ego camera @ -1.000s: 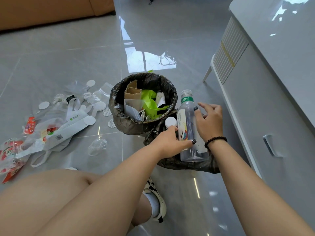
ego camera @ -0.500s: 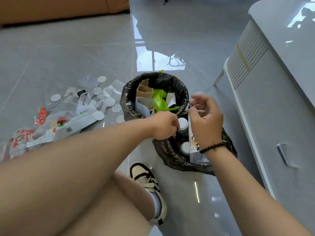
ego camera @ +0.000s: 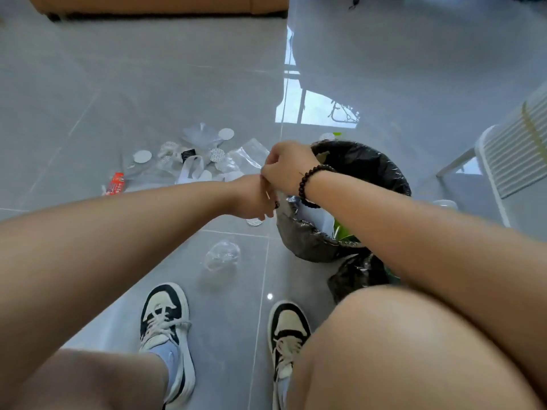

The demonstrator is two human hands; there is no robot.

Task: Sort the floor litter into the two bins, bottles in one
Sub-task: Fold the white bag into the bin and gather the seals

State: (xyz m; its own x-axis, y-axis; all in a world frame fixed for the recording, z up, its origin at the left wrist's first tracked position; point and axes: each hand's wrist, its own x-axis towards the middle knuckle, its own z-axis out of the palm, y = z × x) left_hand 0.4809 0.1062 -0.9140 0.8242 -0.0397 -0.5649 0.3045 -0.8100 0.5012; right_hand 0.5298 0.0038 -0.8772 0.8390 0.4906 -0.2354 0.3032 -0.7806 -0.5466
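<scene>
Several pieces left: the floor litter (ego camera: 189, 161) lay in a loose scatter just beyond the left hand, not yet sorted
Clear wrappers (ego camera: 204, 137): these looked thin, limp and slippery; I judged them near weightless, best pinched at a crumpled fold or bunched in the fist
White discs (ego camera: 142, 156): flat against the tile beyond and left of the hands; probably stiff and light, so a fingernail under the rim or a slide toward a tile joint would lift them
Red packet (ego camera: 117, 182): farthest to the left of the hands; likely soft foil, easy to pinch at an edge
White bag handles (ego camera: 192, 170): soft straps, touching the pile, a ready place to hook a finger
Crushed clear plastic (ego camera: 222, 255): lay alone on the floor below the left hand, toward the shoes; light, springy, possibly crackly, and it should be graspable whole
Left hand (ego camera: 254, 199): sat close under the right hand, fingers curled downward; whether it held anything could not be told
Right hand (ego camera: 288, 167): fingers curled, apparently pinching something small at the fingertips, too blurred to name
Near bin (ego camera: 307, 241): black-lined, right beside both hands, with paper and green scrap inside
Second bin (ego camera: 355, 276): mostly hidden under the right forearm, closer to the knee; its contents did not show
</scene>
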